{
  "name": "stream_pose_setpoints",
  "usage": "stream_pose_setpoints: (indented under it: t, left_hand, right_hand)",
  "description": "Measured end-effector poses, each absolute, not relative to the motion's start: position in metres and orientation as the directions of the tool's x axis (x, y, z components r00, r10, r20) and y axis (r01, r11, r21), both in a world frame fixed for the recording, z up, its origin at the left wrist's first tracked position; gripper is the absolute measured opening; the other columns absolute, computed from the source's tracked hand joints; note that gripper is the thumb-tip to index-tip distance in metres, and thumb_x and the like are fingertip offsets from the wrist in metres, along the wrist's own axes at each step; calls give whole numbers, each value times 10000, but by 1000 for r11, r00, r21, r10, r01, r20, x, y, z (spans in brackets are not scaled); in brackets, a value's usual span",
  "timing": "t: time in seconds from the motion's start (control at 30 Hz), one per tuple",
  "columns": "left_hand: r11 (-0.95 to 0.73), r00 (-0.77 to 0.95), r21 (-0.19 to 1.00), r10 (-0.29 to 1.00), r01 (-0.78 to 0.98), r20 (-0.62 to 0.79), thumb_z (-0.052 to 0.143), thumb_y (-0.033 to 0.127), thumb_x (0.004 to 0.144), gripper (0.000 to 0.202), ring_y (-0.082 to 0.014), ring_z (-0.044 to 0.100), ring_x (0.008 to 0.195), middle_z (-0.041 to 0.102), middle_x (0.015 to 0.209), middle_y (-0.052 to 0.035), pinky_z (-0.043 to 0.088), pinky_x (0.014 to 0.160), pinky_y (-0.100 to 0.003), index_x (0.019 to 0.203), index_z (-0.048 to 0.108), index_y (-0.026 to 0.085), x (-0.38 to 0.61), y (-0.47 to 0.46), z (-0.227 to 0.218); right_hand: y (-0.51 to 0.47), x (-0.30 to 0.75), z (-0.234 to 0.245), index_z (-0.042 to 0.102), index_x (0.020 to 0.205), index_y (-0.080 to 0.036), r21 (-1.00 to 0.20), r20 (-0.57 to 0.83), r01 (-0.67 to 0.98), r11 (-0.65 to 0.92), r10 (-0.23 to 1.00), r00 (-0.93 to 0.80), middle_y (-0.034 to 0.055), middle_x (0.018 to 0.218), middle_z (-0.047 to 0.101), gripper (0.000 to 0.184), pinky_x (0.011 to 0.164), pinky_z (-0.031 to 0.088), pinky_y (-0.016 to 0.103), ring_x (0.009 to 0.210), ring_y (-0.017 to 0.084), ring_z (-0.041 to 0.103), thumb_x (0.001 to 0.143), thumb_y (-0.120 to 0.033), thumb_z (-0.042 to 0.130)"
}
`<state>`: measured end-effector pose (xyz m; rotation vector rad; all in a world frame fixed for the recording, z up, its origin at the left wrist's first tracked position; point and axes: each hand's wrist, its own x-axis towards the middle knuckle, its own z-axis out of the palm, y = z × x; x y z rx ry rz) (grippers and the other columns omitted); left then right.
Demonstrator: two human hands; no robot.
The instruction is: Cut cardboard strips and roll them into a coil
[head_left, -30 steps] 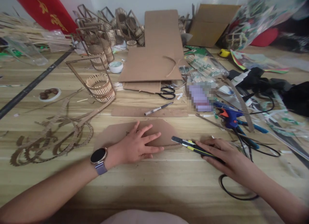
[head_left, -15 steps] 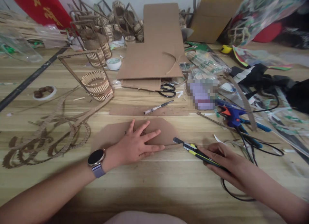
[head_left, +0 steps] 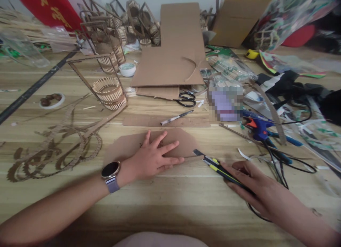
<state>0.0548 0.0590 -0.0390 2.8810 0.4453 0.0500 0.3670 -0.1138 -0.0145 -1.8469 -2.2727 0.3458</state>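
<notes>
My left hand (head_left: 154, 156), a smartwatch (head_left: 110, 170) on its wrist, lies flat with fingers spread on a brown cardboard piece (head_left: 125, 147) on the wooden table. My right hand (head_left: 247, 179) is closed around a black and yellow utility knife (head_left: 215, 165). The knife's blade tip touches the right corner of the cardboard piece, just right of my left fingertips.
A pen (head_left: 176, 117) lies on a cardboard strip (head_left: 191, 122) beyond the piece. Scissors (head_left: 185, 99), large cardboard sheets (head_left: 173, 62), a blue glue gun (head_left: 257, 128) with cables, wooden basket models (head_left: 109, 91) and cut cardboard scraps (head_left: 53, 154) crowd the table.
My right hand has drawn the knife toward me and a little to the right along the cardboard's right edge. My left hand stays pressed flat on the piece.
</notes>
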Motion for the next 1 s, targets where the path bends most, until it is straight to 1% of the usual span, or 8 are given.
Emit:
stream_pose_setpoints:
  t: [0.1,0.27,0.4,0.5,0.6,0.77,0.9,1.0]
  left_hand:
    - [-909,933,222,359,352,-10,395,416,1033,422,-473,189,1470,349,1606,-11,129,993,-878,1441,402,522,62,58,-36]
    - [-903,926,221,377,369,-7,397,445,1026,418,-477,215,1459,350,1605,-11,133,987,-884,1437,409,522,67,57,-35]
    - [-899,927,232,375,370,-26,362,447,1036,418,-475,198,1465,335,1613,-11,133,987,-885,1448,398,516,66,57,-34]
    - [-899,926,234,375,371,-28,354,443,1039,413,-477,199,1463,334,1613,-18,138,983,-885,1442,413,511,66,57,-35]
    - [-897,925,239,380,371,-10,369,443,1035,410,-471,207,1459,345,1607,-15,127,994,-880,1435,422,516,66,57,-36]
    - [-896,923,236,384,375,-9,358,460,1034,411,-473,229,1453,362,1598,-7,130,982,-886,1435,400,539,66,57,-36]
    - [-895,920,231,392,381,2,354,465,1035,406,-468,225,1457,354,1602,0,134,986,-881,1431,406,538,66,57,-37]
    - [-899,924,234,382,371,2,356,466,1033,408,-478,224,1454,358,1600,-19,144,976,-887,1433,425,514,67,56,-36]
  right_hand:
    - [-105,371,-16,626,1342,-238,-259,21,952,162,986,-163,136,1084,660,458,641,633,317,797,226,733,994,-439,406]
    - [-96,377,-16,590,1381,-223,-292,16,933,208,977,-213,133,1068,650,469,723,624,323,883,232,728,1002,-427,405]
    - [-100,380,-17,632,1330,-233,-269,15,944,193,980,-196,129,1072,651,463,669,622,298,836,221,728,991,-472,426]
    - [-103,377,-19,642,1315,-240,-256,11,949,186,982,-190,122,1048,654,470,642,619,292,795,212,724,993,-488,408]
    - [-105,373,-19,633,1329,-243,-231,23,956,179,984,-179,120,1034,656,480,633,618,295,759,206,720,997,-487,387]
    - [-108,369,-17,645,1318,-242,-204,34,960,193,981,-190,112,1027,670,457,598,615,272,732,199,727,992,-461,410]
    - [-107,366,-16,618,1355,-259,-212,-8,962,173,984,-178,112,1034,672,472,595,623,282,727,202,730,992,-472,405]
    - [-109,362,-14,626,1344,-241,-211,-26,965,153,987,-162,110,1031,671,481,581,629,286,717,199,735,994,-483,401]
